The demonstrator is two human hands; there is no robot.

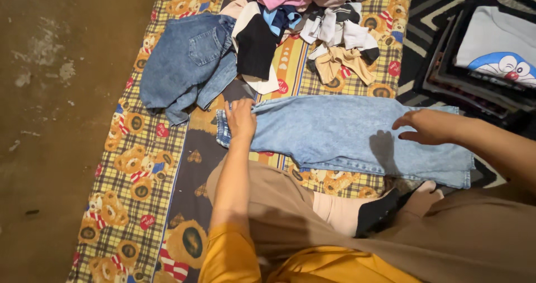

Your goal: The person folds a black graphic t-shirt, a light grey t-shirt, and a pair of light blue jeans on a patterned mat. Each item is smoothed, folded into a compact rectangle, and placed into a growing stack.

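This was a home, most likely a bedroom or living space where laundry was being sorted on the floor. A thin mattress (139,177) covered in a teddy-bear plaid print lay directly on a worn, stained concrete floor (56,93), with a patterned black-and-white rug (446,4) beside it. Loose clothes (312,32) were heaped on the mattress, and a stack of folded shirts (486,60) sat on the rug.

Left of the light blue jeans (346,135) the patterned mat (134,188) lies bare and open. Beyond the jeans, darker folded jeans (187,65) and a heap of clothes (312,32) crowd the way; a stack of folded shirts (486,60) blocks their right.
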